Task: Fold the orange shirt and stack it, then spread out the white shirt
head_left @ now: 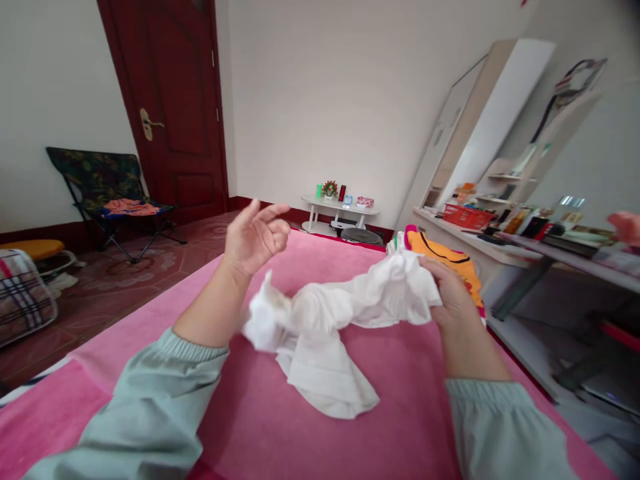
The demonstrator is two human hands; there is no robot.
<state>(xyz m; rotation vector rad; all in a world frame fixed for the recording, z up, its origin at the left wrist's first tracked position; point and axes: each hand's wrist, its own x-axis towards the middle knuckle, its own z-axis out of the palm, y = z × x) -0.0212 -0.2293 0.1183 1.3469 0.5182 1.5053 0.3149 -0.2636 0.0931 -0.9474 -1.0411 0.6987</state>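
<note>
A crumpled white garment (325, 313), perhaps a shirt, stretches across the pink bed cover (400, 380). Its right end is lifted, and my right hand (450, 287) grips it there with the fingers partly hidden behind the cloth. One flap of the garment spreads toward me on the cover, and its left end is bunched and blurred. Above that left end my left hand (257, 237) is raised, palm showing, fingers apart and slightly curled, holding nothing. Just beyond my right hand lie folded clothes, with an orange garment (445, 257) on top.
To the right stands a dressing table (520, 253) with a red basket (467, 217) and several bottles. A low white table (340, 205) is by the far wall. At the left are a folding chair (95, 177), a yellow stool (30, 250) and a plaid bag (25, 293).
</note>
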